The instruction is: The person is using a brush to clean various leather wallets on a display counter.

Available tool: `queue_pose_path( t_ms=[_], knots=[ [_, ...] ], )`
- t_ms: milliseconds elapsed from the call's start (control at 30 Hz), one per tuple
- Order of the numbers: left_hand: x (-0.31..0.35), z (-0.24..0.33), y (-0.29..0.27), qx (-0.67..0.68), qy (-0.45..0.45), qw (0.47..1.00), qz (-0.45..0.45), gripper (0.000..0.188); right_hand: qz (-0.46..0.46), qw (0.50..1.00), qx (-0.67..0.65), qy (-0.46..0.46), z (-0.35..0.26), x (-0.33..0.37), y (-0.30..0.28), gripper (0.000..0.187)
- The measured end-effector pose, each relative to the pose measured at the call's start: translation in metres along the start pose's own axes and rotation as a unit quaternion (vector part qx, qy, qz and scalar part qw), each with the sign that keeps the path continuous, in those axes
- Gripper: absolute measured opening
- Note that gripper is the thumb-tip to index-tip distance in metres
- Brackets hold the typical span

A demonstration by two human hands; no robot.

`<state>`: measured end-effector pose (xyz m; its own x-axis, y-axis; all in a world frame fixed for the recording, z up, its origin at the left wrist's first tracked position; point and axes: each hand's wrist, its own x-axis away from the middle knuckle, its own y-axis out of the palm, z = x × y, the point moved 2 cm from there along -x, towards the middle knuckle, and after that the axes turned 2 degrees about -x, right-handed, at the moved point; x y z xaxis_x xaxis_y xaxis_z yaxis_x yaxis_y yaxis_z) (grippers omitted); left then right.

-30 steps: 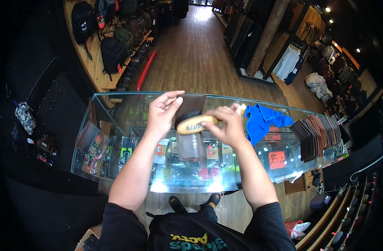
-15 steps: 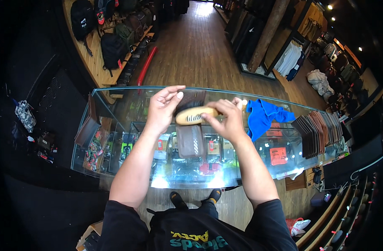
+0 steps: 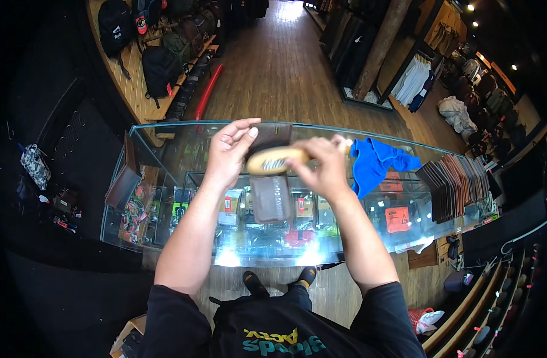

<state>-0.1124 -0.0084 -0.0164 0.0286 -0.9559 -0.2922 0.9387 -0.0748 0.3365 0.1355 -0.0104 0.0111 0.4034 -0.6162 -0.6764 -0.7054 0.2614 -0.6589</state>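
brush (image 3: 278, 160) lower across wallet (image 3: 272, 197)

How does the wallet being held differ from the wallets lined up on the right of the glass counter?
The held brown wallet hangs open and alone, while the row of wallets stands closed, packed side by side. The left hand lifts the held one above the glass counter; the row rests on it. Both look like brown leather.

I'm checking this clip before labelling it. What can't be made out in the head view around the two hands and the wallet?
- Bristle side of the tan wooden brush: motion-blurred, faces away.
- Right hand: fingertips smeared by motion.
- Upper part of the open brown leather wallet: covered by brush and left hand.
- Goods under the glass display counter: too small, reflections.
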Motion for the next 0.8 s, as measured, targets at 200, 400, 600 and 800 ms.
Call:
queue_pose_path(
  t_ms=[200, 400, 600, 800],
  knots=[
    [0.001, 0.003, 0.004, -0.007, -0.036, 0.999, -0.007, 0.028, 0.116, 0.991, 0.005, 0.066, 0.01, -0.005, -0.008, 0.03],
    [-0.005, 0.01, -0.01, 0.011, -0.019, 1.0, 0.009, 0.029, 0.157, 0.973, 0.039, 0.165, 0.037, 0.0, -0.017, 0.026],
    [-0.004, 0.004, -0.013, -0.051, -0.009, 0.999, 0.0, 0.031, 0.055, 0.997, -0.045, 0.011, 0.011, 0.004, -0.011, 0.028],
    [-0.006, 0.003, -0.008, -0.097, 0.003, 0.995, -0.024, 0.027, 0.205, 0.957, 0.094, 0.181, 0.03, -0.009, -0.018, 0.035]
  ],
)
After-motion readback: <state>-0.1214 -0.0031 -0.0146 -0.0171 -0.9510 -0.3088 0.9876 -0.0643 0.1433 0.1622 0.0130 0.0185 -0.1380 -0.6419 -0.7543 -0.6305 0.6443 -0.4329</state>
